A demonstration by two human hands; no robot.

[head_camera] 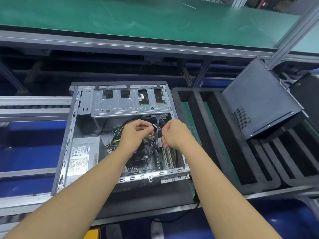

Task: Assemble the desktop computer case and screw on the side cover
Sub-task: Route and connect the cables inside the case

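Grey sheet steel frames the open computer case (69,135), which lies on its side on the line with its interior facing up. Both hands reach into its middle, above the motherboard (151,159). The left hand (136,133) has its fingers curled, the tips pinching at the cable bundle (158,133). The right hand (174,133) faces it from the other side, fingers curled round the same bundle, which hangs from the drive cage (127,102). The power supply (82,156) sits in the case's near-left corner. Right of the case, a dark panel (259,100) with a mesh vent leans tilted in a black foam tray (215,135), well apart from both hands.
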